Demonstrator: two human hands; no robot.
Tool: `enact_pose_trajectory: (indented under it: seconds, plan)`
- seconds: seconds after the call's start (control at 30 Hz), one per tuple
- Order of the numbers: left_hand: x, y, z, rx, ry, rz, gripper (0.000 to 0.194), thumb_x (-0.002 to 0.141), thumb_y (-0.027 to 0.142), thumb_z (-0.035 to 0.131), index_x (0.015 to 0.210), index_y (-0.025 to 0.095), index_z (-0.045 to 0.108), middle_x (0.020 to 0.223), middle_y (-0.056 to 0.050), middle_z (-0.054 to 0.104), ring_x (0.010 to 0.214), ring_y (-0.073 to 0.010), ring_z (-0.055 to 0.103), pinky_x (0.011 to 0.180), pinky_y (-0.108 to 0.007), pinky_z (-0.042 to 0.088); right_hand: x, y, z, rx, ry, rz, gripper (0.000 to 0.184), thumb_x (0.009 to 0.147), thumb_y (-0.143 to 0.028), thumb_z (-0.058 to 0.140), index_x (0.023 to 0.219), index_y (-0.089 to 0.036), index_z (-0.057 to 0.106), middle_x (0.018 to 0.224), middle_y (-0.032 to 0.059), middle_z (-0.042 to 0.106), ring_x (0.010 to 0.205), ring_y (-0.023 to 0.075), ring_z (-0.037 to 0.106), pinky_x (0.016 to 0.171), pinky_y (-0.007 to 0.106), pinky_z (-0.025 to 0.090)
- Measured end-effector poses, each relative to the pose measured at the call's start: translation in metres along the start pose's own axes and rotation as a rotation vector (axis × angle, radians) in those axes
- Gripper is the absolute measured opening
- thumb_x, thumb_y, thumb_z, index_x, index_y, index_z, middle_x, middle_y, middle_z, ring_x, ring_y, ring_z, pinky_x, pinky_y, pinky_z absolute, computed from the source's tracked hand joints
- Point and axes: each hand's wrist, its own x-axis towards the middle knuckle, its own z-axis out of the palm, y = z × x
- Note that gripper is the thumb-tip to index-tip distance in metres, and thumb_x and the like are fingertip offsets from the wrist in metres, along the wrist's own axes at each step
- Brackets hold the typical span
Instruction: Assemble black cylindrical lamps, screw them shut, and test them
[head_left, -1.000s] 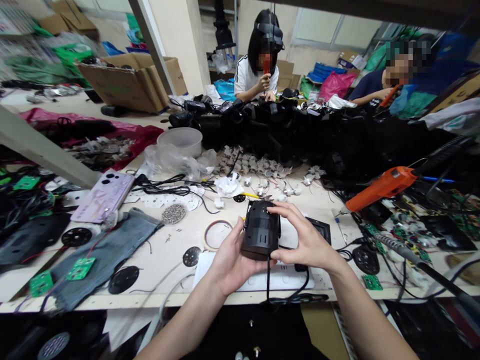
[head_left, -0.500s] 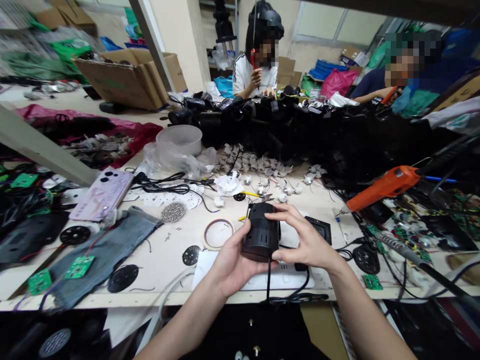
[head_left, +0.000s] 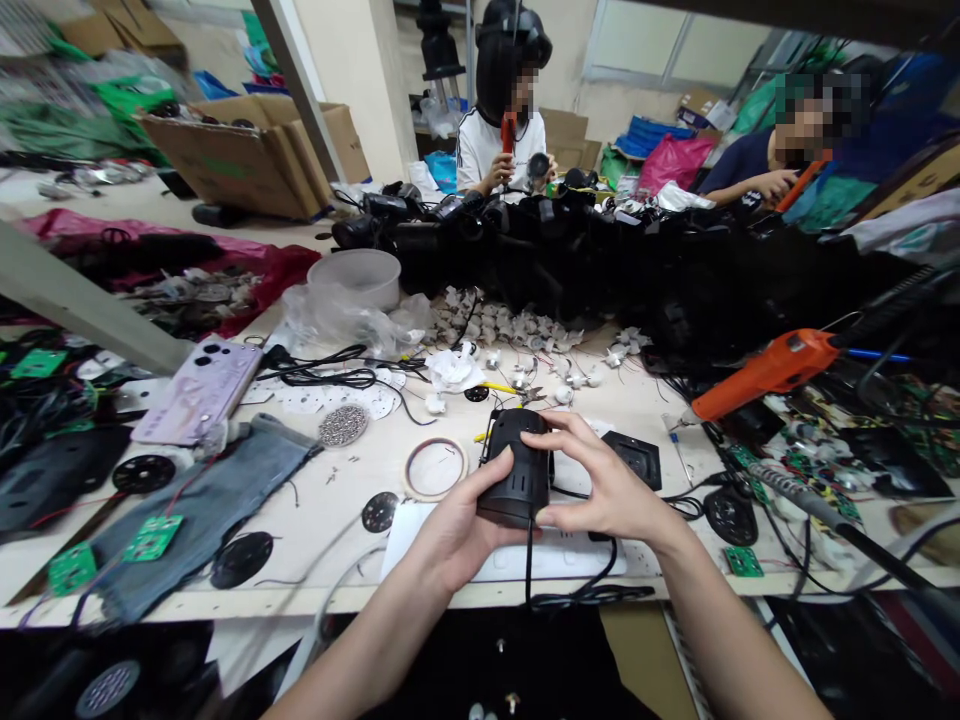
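Observation:
A black cylindrical plastic housing (head_left: 516, 465) with vent slots and a cable coming from its lower end is held between both hands. My left hand (head_left: 461, 540) cups it from the left and below, with the thumb laid on its front. My right hand (head_left: 611, 490) grips its right side, fingertips on the upper face and thumb near the bottom edge by the cable. Below the housing lies a white power strip (head_left: 435, 550). A roll of tape (head_left: 436, 468) rests to the left, and yellow-handled pliers (head_left: 517, 388) lie just behind.
An orange electric screwdriver (head_left: 765, 375) is at the right, near circuit boards and wires. A phone (head_left: 199, 390), a denim cloth (head_left: 217, 500) and a pile of screws (head_left: 343, 425) are at the left. Small white motors (head_left: 510, 328) are heaped behind. Two people work across the bench.
The housing and both hands shift slightly left and down, and my left thumb moves further onto its front. Across the bench, one person has raised a dark round part.

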Motion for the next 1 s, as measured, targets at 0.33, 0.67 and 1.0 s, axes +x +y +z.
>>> enact_pose_trajectory:
  seconds: [0.33,0.67,1.0]
  plan:
    - [0.006,0.009,0.009,-0.016,0.191,0.126,0.010,0.078,0.021,0.065,0.084,0.014,0.069,0.077,-0.006,0.070,0.064,-0.0172,0.063,0.056,-0.031,0.055,-0.007,-0.022,0.015,-0.155,0.281,-0.014,0.050,0.078,-0.024,0.072,0.125,-0.024,0.055,0.133,0.0118,0.048,0.126,0.0263,0.047,0.102,0.043,0.044]
    - [0.012,0.012,0.009,-0.080,0.271,0.186,0.012,0.082,0.019,0.061,0.085,0.010,0.068,0.075,-0.007,0.068,0.062,-0.0150,0.062,0.055,-0.026,0.054,-0.028,-0.040,0.088,-0.445,0.512,0.085,0.017,0.093,-0.024,0.051,0.076,-0.019,0.051,0.067,0.0008,0.054,0.058,0.0149,0.053,0.055,0.027,0.041]
    - [0.011,0.009,0.013,-0.088,0.282,0.204,0.011,0.082,0.015,0.059,0.084,0.009,0.068,0.075,-0.008,0.069,0.062,-0.0154,0.063,0.056,-0.026,0.055,-0.023,-0.032,0.091,-0.581,0.586,0.009,0.032,0.097,-0.017,0.038,0.066,-0.020,0.047,0.057,-0.0006,0.050,0.048,0.0134,0.049,0.049,0.028,0.034]
